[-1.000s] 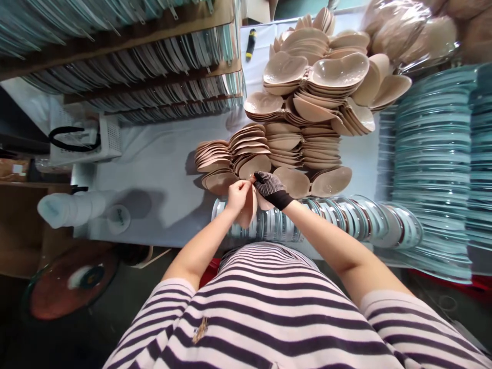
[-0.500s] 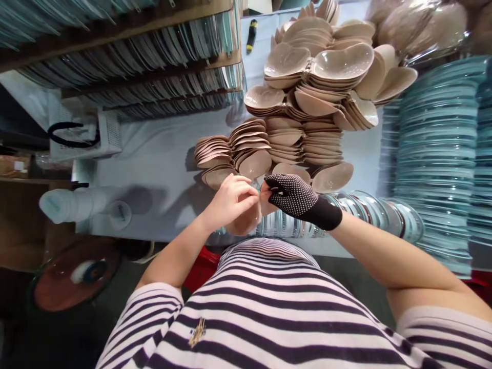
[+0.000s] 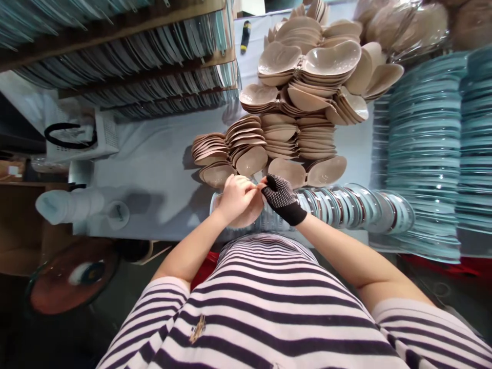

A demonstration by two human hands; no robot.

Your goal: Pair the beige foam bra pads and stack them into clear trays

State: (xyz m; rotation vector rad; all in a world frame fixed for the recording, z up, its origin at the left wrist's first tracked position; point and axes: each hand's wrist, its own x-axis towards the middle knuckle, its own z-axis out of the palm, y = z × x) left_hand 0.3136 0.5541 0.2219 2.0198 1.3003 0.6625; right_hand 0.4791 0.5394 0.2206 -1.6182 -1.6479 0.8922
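My left hand (image 3: 237,197), bare, is closed over a beige bra cup (image 3: 248,218) with a glossy inner face, held low over the table's near edge. Thumb and fingertips pinch at the cup's upper right edge. My right hand (image 3: 280,195) wears a black glove with white dots, its fingertips bare. Its thumb and forefinger are pinched together at that same edge, touching the left fingertips; the small part between them is hidden. Just beyond the hands lies a pair of joined beige cups (image 3: 326,171), beside stacked cups (image 3: 246,133).
A row of clear round plastic shells (image 3: 346,205) runs along the near edge, rightward from my hands. Tall shell stacks (image 3: 423,154) stand at right. Higher cup piles (image 3: 330,61) fill the back. At left are a shelf rack (image 3: 154,51), white basket (image 3: 109,133) and white cups (image 3: 69,205).
My right hand and forearm have drawn inward to the left, nearer the left hand. The held cup has shifted slightly, and the view has moved a little.
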